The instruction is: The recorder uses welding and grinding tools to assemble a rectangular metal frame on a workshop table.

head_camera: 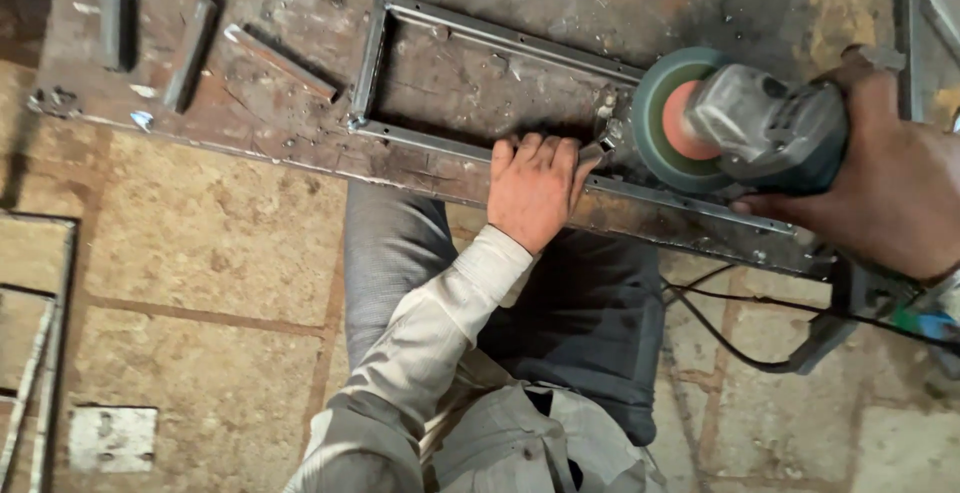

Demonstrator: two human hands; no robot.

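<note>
**Currently: Grinding a Frame Joint**

Left hand (535, 188) lies flat, fingers together, pressing the rectangular steel frame (480, 38) onto the rusty counter (300, 113). Right hand (895, 188) is clamped around the angle grinder (745, 128), its disc just beside the frame's near rail. Judged next requirement: firm downward hold and steady disc contact at the joint.

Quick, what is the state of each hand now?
Left hand: open, pressed flat on the metal frame.
Right hand: closed around the angle grinder.
</note>
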